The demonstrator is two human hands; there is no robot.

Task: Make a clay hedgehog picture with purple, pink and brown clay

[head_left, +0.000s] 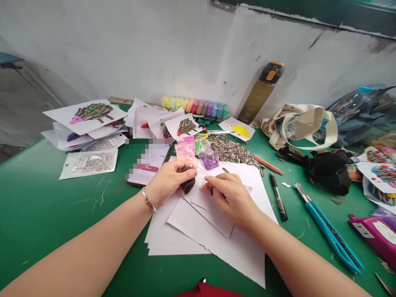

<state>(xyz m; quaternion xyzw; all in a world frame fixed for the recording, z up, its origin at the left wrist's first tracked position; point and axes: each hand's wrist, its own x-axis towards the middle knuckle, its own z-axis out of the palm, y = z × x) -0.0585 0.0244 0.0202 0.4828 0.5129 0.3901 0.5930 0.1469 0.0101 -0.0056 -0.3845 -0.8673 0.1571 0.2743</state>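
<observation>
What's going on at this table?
A person's left hand holds a dark lump by a clear wrapper. The right hand is at the wrapper too; whether it grips is hard to tell. Both are above white paper. Seeds lie behind, seed pictures to the left, a pen and cutter to the right.

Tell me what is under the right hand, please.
White paper lies under the right hand, with a small purple patch showing. The hand covers the rest, so the patch's whole shape is hidden.
</observation>
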